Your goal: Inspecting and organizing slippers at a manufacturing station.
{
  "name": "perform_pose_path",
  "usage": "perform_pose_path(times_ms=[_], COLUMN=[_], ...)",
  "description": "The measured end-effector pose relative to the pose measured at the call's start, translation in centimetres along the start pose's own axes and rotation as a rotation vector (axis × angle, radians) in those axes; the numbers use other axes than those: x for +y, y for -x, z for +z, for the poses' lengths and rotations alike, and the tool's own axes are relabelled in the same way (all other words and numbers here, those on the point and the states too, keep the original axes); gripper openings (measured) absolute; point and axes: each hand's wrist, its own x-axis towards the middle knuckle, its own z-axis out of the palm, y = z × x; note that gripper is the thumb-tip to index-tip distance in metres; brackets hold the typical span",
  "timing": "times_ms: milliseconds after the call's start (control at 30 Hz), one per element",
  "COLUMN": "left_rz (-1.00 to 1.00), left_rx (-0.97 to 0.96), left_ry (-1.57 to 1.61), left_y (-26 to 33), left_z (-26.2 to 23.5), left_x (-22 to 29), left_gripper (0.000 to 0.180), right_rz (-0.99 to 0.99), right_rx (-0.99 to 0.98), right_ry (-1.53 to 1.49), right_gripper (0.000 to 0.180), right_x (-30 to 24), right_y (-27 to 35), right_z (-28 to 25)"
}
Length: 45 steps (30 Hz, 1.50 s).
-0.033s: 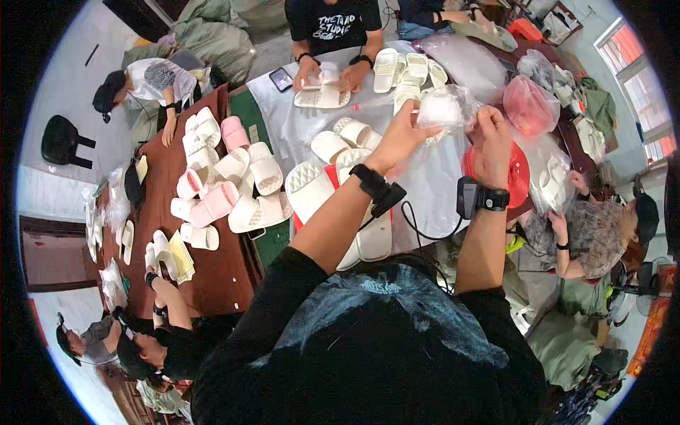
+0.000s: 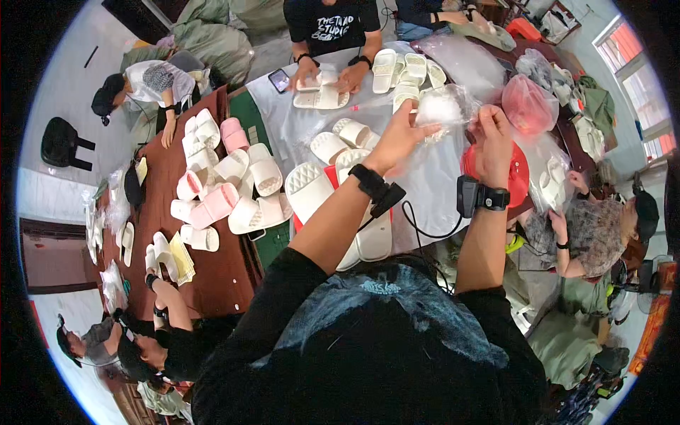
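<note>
Above the far right part of the white-covered table, my left hand (image 2: 398, 142) grips a clear plastic bag (image 2: 440, 106) that has something white inside or behind it. My right hand (image 2: 490, 145) is closed, thumb and fingers pinching the thin film at the bag's right side. Glare blurs the bag's contents, so I cannot tell what they are. Below my left forearm lie large white quilted slides (image 2: 306, 190), partly covered by the arm, with a red piece showing between them. A bright red plastic item (image 2: 519, 173) sits behind my right wrist.
White and pink slides (image 2: 216, 202) are heaped on the brown table at left. Across from me a person's hands (image 2: 347, 76) handle a white slide (image 2: 320, 97), a phone (image 2: 279, 80) nearby. A pink bag (image 2: 530, 106) stands at right. A black cable (image 2: 418, 228) hangs near my wrists.
</note>
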Motion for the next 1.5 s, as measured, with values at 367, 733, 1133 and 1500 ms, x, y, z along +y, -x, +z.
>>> perform_pose_path(times_ms=[367,733,1133,1500], left_rz=[0.014,-0.067,-0.034,0.015], left_rx=[-0.099,-0.081,-0.046,-0.124], left_ry=[0.196,0.637,0.472,-0.025], left_y=[1.4,1.6,2.2,1.8], left_z=[1.3,3.8,4.2,1.9], left_x=[2.1,0.9,0.5,-3.7], left_gripper=[0.052,0.043,0.061,0.050], right_rz=[-0.120,-0.138,-0.163,0.041], right_rx=[-0.016,0.081,0.065,0.021], right_ry=[0.205,-0.285,-0.429,-0.241], right_gripper=[0.019,0.010,0.007,0.011], right_x=[-3.0,-5.1,-5.6,2.9], right_y=[0.6,2.8,3.6,2.9], right_z=[1.2,-0.1,-0.8,-2.2])
